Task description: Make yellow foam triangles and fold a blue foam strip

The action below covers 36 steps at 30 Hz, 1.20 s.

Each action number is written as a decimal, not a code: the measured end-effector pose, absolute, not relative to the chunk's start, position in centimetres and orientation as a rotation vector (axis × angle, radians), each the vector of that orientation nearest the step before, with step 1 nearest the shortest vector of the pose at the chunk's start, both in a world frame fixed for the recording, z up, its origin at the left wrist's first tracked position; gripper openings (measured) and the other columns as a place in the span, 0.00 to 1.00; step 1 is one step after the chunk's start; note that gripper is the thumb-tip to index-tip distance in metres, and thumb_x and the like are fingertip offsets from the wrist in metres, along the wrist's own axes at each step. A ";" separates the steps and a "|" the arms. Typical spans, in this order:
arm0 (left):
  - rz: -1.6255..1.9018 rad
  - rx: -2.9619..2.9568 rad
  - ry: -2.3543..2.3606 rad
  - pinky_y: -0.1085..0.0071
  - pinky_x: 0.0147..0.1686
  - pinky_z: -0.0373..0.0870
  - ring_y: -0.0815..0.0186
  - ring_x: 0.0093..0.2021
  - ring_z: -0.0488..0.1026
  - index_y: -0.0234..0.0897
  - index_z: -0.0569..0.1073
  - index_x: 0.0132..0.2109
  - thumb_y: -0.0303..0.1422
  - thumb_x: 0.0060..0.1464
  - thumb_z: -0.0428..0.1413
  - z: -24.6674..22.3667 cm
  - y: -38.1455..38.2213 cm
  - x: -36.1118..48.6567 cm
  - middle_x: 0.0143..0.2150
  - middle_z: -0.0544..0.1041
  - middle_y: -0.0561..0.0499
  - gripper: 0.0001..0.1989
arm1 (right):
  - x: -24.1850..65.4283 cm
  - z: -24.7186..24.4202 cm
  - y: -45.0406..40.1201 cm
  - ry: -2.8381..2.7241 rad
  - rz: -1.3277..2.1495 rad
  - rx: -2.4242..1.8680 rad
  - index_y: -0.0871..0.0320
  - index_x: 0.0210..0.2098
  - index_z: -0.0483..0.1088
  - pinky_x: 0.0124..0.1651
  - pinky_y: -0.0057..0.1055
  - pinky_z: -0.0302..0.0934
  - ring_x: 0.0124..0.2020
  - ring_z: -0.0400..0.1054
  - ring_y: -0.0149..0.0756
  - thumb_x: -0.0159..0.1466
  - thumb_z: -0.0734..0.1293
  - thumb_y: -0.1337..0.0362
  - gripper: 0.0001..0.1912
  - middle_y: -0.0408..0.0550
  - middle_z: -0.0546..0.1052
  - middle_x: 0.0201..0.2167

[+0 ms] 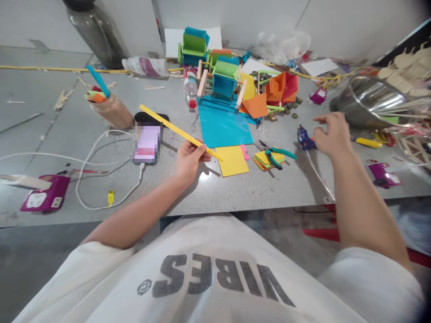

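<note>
A long thin yellow strip [175, 129] is pinched between the thumb and fingers of my left hand [191, 159], slanting down to the right. Its lower end reaches over a square yellow paper [234, 161] on the table. My right hand [332, 134] is beside a blue glue gun [305, 139], with the fingers apart; whether it touches the gun's handle I cannot tell. Between the hands, teal-handled pliers [274, 154] rest on a stack of small coloured papers [261, 160]. Behind the yellow square lies a blue sheet [224, 125].
Folded coloured paper constructions [225, 76] stand at the back, near a red-capped bottle [191, 87]. A phone [147, 143] with a white cable [81, 179] lies left, near a cup of paper strips [111, 110]. A metal bowl [367, 101] and purple adapter [384, 174] are right.
</note>
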<state>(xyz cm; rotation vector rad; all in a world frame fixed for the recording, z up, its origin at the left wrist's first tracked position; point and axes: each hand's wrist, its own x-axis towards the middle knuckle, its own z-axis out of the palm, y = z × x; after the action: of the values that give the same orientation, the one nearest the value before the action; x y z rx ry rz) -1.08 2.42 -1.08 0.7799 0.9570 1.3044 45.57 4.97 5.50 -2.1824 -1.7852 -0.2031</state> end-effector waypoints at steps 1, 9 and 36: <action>1.311 0.780 0.948 0.74 0.30 0.81 0.70 0.27 0.81 0.38 0.75 0.46 0.32 0.61 0.72 -1.0 2.3 -1.1 0.30 0.80 0.56 0.13 | 42.9 5.8 4.8 -1.751 -0.146 -2.030 0.67 0.55 0.82 0.58 0.43 0.61 0.57 0.74 0.45 0.70 0.69 0.76 0.16 0.73 0.82 0.56; 1.465 0.814 0.954 0.74 0.34 0.79 0.72 0.29 0.80 0.40 0.74 0.46 0.40 0.61 0.75 -1.0 2.1 -1.0 0.32 0.78 0.58 0.19 | 19.8 2.4 1.6 -1.897 0.838 -1.282 0.53 0.52 0.81 0.42 0.40 0.73 0.37 0.80 0.42 0.62 0.84 0.48 0.25 0.50 0.87 0.41; 1.291 1.058 0.889 0.70 0.30 0.79 0.69 0.26 0.79 0.38 0.83 0.38 0.46 0.55 0.77 -3.3 2.1 -0.7 0.27 0.81 0.51 0.18 | 18.1 -0.9 0.6 -1.599 1.063 -1.199 0.54 0.36 0.80 0.30 0.34 0.67 0.27 0.73 0.36 0.70 0.74 0.36 0.26 0.47 0.82 0.29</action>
<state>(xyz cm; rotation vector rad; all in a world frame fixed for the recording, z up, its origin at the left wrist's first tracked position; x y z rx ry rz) -0.72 2.12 -3.34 1.0581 0.8891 1.2912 18.13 0.62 -0.92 -1.1986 -1.5993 1.0634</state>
